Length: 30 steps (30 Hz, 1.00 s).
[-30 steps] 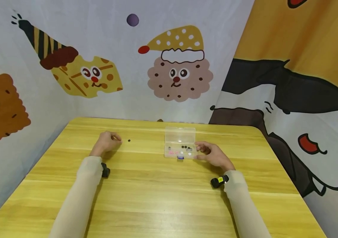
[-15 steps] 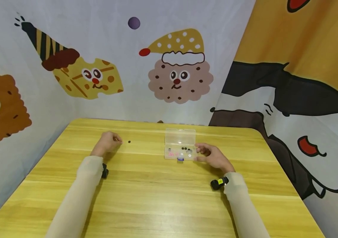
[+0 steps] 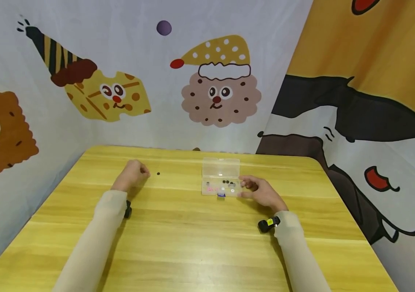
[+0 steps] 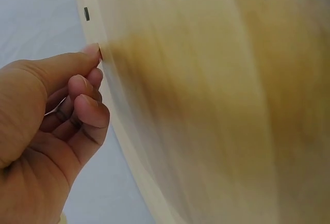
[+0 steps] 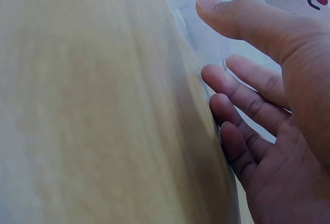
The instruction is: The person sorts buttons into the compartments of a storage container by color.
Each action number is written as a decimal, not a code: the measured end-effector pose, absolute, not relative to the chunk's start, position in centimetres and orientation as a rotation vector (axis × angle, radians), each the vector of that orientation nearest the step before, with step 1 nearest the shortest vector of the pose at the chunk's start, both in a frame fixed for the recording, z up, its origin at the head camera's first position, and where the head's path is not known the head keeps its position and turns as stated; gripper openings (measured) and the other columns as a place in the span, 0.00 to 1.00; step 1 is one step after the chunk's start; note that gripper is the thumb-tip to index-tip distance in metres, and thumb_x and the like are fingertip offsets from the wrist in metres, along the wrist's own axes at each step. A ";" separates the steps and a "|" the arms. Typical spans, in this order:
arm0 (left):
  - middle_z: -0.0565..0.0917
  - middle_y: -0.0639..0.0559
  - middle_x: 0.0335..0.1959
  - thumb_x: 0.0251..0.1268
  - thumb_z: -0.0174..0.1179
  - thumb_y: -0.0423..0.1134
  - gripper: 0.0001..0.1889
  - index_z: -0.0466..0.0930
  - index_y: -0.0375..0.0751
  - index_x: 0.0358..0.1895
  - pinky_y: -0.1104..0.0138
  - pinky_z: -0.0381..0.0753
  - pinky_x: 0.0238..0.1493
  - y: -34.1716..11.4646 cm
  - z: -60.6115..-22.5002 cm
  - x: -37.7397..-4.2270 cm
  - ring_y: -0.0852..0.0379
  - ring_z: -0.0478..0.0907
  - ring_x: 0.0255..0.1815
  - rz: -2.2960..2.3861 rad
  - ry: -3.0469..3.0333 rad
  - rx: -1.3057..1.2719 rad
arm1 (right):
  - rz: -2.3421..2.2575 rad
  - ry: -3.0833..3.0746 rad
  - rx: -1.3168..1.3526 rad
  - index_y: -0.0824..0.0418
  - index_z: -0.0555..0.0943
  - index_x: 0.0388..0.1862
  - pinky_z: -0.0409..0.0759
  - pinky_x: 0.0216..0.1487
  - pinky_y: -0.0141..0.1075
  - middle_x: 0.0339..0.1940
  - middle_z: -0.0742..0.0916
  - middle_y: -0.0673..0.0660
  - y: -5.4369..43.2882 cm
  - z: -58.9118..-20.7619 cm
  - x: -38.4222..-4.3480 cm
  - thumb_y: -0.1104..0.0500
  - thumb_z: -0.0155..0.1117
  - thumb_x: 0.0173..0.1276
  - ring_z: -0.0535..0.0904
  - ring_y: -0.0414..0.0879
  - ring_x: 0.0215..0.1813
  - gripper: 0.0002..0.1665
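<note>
My left hand [image 3: 132, 175] is at the back left of the table, thumb and fingertips brought together at the surface. A small dark sliver shows at the tip of the left thumb [image 4: 92, 51] in the left wrist view. Just right of this hand lies a small black disc [image 3: 158, 173]. A clear plastic box [image 3: 207, 192] stands right of the middle, lid raised at the back; inside are several black, pink and white pieces. My right hand [image 3: 262, 190] is at the box's right end, fingers loosely bent and thumb apart, fingertips right at the wall.
A wooden table [image 3: 193, 243] fills the lower view, with its back edge close behind the box. Behind it hangs a cloth backdrop [image 3: 120, 134] with cartoon prints. A blue clasp [image 3: 221, 195] sits on the box's front.
My left hand shifts very slightly at the same spot on the table. The right hand, box and black disc stay in place; the head view tilts a little.
</note>
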State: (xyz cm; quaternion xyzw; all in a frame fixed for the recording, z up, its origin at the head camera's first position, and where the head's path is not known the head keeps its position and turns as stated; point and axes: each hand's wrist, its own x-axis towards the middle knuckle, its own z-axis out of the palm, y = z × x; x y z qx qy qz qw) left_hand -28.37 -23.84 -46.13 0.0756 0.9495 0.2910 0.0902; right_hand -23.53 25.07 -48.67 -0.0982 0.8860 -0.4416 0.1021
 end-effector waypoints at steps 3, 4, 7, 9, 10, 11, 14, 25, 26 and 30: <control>0.87 0.35 0.47 0.74 0.60 0.33 0.09 0.88 0.32 0.44 0.55 0.86 0.48 -23.8 -46.0 -28.4 0.44 0.83 0.47 0.867 2.829 0.236 | -1.311 2.624 -0.288 0.47 0.79 0.68 0.74 0.56 0.43 0.53 0.85 0.51 25.0 -48.6 -23.5 0.45 0.80 0.60 0.76 0.50 0.51 0.37; 0.87 0.35 0.47 0.74 0.60 0.33 0.09 0.88 0.32 0.44 0.55 0.86 0.47 -23.8 -46.0 -28.5 0.45 0.83 0.46 0.863 2.834 0.240 | -1.313 2.626 -0.286 0.47 0.79 0.68 0.74 0.56 0.43 0.53 0.85 0.51 25.0 -48.5 -23.6 0.45 0.80 0.60 0.76 0.50 0.51 0.37; 0.87 0.35 0.46 0.74 0.60 0.33 0.09 0.88 0.32 0.44 0.58 0.85 0.44 -23.7 -46.0 -28.4 0.47 0.83 0.44 0.845 2.840 0.246 | -1.319 2.618 -0.281 0.48 0.79 0.68 0.74 0.57 0.44 0.53 0.85 0.51 25.0 -48.5 -23.6 0.46 0.80 0.60 0.76 0.51 0.51 0.37; 0.87 0.36 0.45 0.74 0.61 0.33 0.09 0.89 0.32 0.44 0.59 0.85 0.43 -23.7 -46.1 -28.4 0.48 0.83 0.42 0.838 2.844 0.248 | -1.313 2.618 -0.280 0.48 0.79 0.68 0.74 0.57 0.43 0.53 0.85 0.51 25.0 -48.5 -23.6 0.46 0.80 0.60 0.76 0.50 0.51 0.38; 0.87 0.36 0.45 0.75 0.60 0.33 0.09 0.89 0.32 0.44 0.60 0.84 0.42 -23.7 -46.2 -28.4 0.48 0.82 0.42 0.835 2.845 0.253 | -1.309 2.620 -0.280 0.48 0.79 0.68 0.74 0.57 0.43 0.53 0.85 0.51 25.0 -48.5 -23.6 0.45 0.80 0.60 0.76 0.50 0.51 0.38; 0.88 0.36 0.45 0.75 0.60 0.33 0.09 0.89 0.32 0.44 0.60 0.84 0.41 -23.7 -46.2 -28.4 0.49 0.82 0.41 0.835 2.847 0.255 | -1.309 2.619 -0.281 0.48 0.79 0.68 0.74 0.57 0.43 0.53 0.85 0.51 25.0 -48.6 -23.6 0.45 0.80 0.60 0.76 0.50 0.51 0.38; 0.88 0.36 0.44 0.75 0.60 0.33 0.09 0.89 0.32 0.43 0.62 0.82 0.38 -23.8 -46.3 -28.2 0.50 0.81 0.38 0.839 2.850 0.263 | -1.311 2.616 -0.279 0.47 0.79 0.68 0.74 0.57 0.43 0.53 0.85 0.51 25.0 -48.7 -23.5 0.45 0.80 0.59 0.76 0.50 0.51 0.38; 0.89 0.37 0.42 0.75 0.61 0.34 0.09 0.89 0.32 0.43 0.57 0.86 0.42 -24.1 -46.4 -28.1 0.48 0.84 0.40 0.878 2.862 0.289 | -1.318 2.611 -0.278 0.47 0.79 0.67 0.74 0.56 0.44 0.52 0.85 0.51 25.0 -48.8 -23.6 0.45 0.81 0.59 0.75 0.51 0.50 0.38; 0.89 0.37 0.42 0.75 0.60 0.34 0.10 0.89 0.32 0.43 0.57 0.86 0.42 -24.1 -46.3 -28.1 0.48 0.84 0.40 0.891 2.859 0.287 | -1.316 2.610 -0.280 0.47 0.79 0.68 0.74 0.56 0.43 0.53 0.84 0.52 25.1 -48.8 -23.6 0.45 0.80 0.59 0.75 0.51 0.50 0.38; 0.89 0.37 0.42 0.76 0.59 0.34 0.10 0.90 0.32 0.43 0.57 0.86 0.42 -24.1 -46.0 -28.1 0.48 0.85 0.41 0.939 2.849 0.284 | -1.317 2.609 -0.281 0.47 0.79 0.67 0.74 0.56 0.43 0.53 0.84 0.51 25.1 -48.7 -23.7 0.45 0.80 0.59 0.75 0.50 0.51 0.37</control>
